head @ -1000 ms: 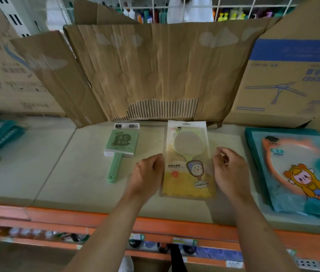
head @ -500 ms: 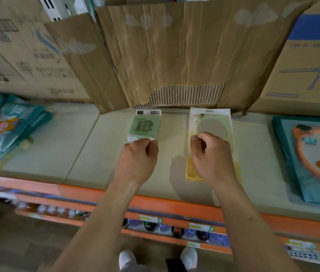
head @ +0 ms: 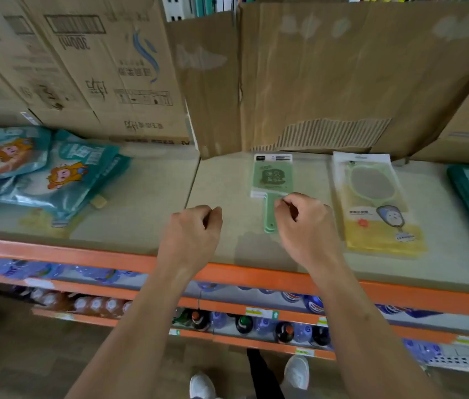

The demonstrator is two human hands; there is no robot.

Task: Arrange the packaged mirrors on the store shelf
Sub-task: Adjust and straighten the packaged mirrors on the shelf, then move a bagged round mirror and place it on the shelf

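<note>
Left hand (head: 191,234) fisted, empty; right hand (head: 306,226) curled at the green mirror (head: 272,177), grip unclear; a snag could skew it.

Left hand (head: 191,237): pulling off the green square hand mirror in clear packaging (head: 272,180), now curling over the beige shelf board (head: 141,197).
Right hand (head: 305,226): leaving the yellow-carded oval mirror pack (head: 377,203), now sitting by the green mirror's handle; contact unclear.

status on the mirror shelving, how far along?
Done: green mirror and yellow-pack mirror lie flat, side by side, apart, on the shelf. In hand: left hand curled, empty; right hand curled at the green mirror's handle, grip unclear. Left: teal packs overlap askew, likely need straightening.
</note>
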